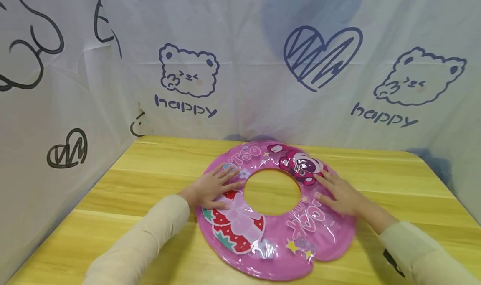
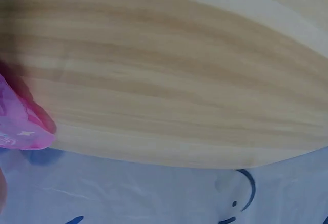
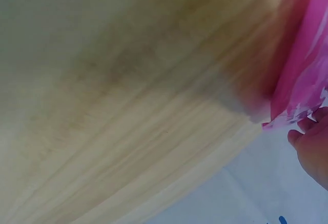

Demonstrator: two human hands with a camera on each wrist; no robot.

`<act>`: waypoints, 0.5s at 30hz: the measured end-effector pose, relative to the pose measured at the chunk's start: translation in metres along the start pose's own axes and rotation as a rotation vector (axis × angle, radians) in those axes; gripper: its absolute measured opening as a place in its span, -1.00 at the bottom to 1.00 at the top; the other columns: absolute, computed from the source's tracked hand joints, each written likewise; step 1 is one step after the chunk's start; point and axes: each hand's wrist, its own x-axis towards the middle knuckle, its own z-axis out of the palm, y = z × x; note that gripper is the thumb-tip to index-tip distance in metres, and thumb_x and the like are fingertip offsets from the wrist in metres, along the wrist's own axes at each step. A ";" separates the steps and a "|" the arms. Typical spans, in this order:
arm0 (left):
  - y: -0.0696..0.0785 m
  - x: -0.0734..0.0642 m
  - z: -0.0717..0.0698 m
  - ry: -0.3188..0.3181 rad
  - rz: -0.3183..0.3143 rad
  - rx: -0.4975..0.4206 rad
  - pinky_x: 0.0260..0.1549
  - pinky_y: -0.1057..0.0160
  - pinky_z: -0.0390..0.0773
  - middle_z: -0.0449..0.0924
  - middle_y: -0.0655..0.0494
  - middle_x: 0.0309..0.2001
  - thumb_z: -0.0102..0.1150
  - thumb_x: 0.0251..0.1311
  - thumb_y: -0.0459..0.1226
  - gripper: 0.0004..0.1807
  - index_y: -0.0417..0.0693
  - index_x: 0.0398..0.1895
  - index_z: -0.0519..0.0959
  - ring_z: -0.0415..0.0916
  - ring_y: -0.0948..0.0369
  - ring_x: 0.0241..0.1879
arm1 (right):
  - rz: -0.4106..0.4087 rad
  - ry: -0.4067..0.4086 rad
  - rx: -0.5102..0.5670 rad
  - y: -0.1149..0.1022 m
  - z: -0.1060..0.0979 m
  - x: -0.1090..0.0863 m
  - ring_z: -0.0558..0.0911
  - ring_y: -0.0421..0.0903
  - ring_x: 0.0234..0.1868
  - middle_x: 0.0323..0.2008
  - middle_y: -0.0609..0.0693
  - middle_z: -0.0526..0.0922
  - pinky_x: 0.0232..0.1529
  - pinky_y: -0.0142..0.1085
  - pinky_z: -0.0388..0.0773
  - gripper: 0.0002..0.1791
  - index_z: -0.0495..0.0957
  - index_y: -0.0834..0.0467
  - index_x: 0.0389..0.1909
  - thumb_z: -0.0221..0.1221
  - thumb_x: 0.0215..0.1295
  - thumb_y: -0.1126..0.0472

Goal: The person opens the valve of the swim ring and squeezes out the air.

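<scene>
A pink inflatable swim ring (image 1: 278,268), printed with strawberries, a bow, a bear and lettering, lies flat on the wooden table. My left hand (image 1: 213,187) rests on its left side with fingers spread, beside the strawberry print. On the opposite side my right hand (image 1: 340,195) lies over the ring near the bear's face, its fingers straight. Part of the ring (image 2: 25,126) shows at the left edge of the left wrist view. In the right wrist view the ring's side (image 3: 302,75) appears at the right, with the right hand (image 3: 315,144) touching it.
The yellow wood-grain table (image 1: 150,168) spreads around the ring. Behind it and at the left hangs a white cloth (image 1: 248,97) with drawn hearts, bears and the word happy. A dark strap (image 1: 393,263) shows beneath the right sleeve.
</scene>
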 end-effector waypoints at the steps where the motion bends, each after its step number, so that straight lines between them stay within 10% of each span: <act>1: -0.001 -0.002 0.000 -0.017 -0.033 -0.005 0.38 -0.11 -0.05 -0.06 -0.18 0.45 -0.15 0.19 0.27 -0.17 0.09 0.44 0.06 -0.08 -0.13 0.43 | -0.003 -0.004 -0.005 0.000 0.001 -0.001 0.13 0.43 0.31 0.31 0.45 0.14 0.25 0.28 0.11 -0.31 0.25 0.30 0.30 0.08 0.27 -0.04; 8: -0.004 -0.007 -0.001 -0.143 -0.297 -0.117 0.38 -0.15 -0.10 -0.01 -0.17 0.44 -0.19 0.16 0.32 -0.12 0.03 0.44 0.05 -0.09 -0.11 0.44 | -0.063 0.018 -0.077 -0.002 0.006 -0.017 0.09 0.42 0.33 0.31 0.43 0.16 0.26 0.27 0.09 -0.26 0.35 0.33 0.22 0.17 0.16 -0.11; 15: -0.003 -0.004 -0.005 -0.117 -0.455 -0.072 0.33 -0.21 0.03 0.04 -0.21 0.41 -0.14 0.24 0.21 -0.20 -0.05 0.42 0.09 0.06 -0.17 0.37 | -0.142 0.015 -0.052 -0.021 0.008 -0.039 0.25 0.34 0.29 0.29 0.33 0.29 0.23 0.23 0.18 -0.21 0.42 0.36 0.14 0.18 0.11 -0.22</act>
